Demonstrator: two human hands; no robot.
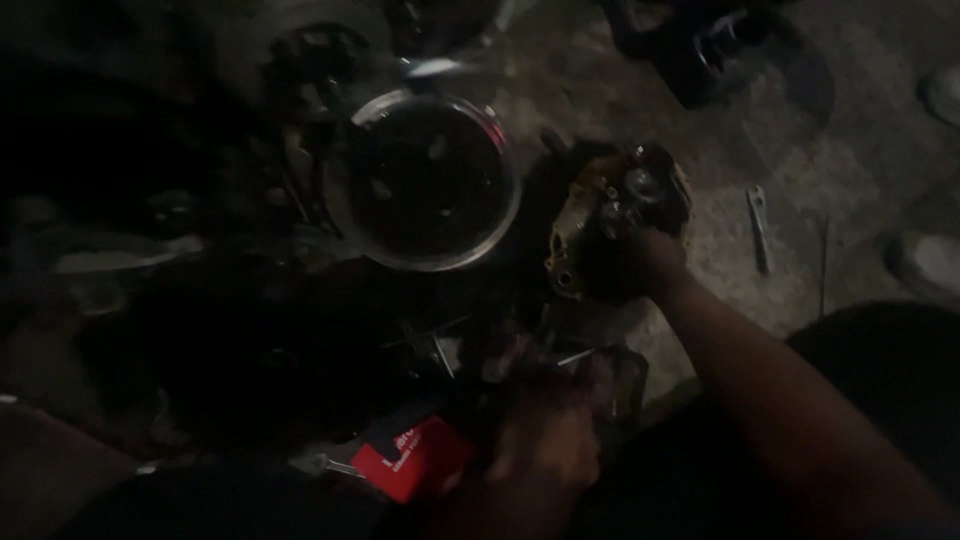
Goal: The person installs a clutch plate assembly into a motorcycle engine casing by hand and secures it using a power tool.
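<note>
Dim repair workshop, work done at ground level. Stained concrete floor [800, 170]; loose wrench [759, 228]; greasy metal engine part [610, 235]; round oil pan [425, 180].

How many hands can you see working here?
2. The right hand grips a grimy metal part beside the round bowl. The left hand is lower down, near a red box.

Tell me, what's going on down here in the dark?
A person is crouched over a dim concrete floor strewn with greasy parts. Their right hand grips a grimy metal engine part, lifted beside a round metal bowl of dark liquid. Their left hand is lower down among small parts, next to a red packet; what it holds is too blurred to tell. A wrench lies on the floor to the right.
</note>
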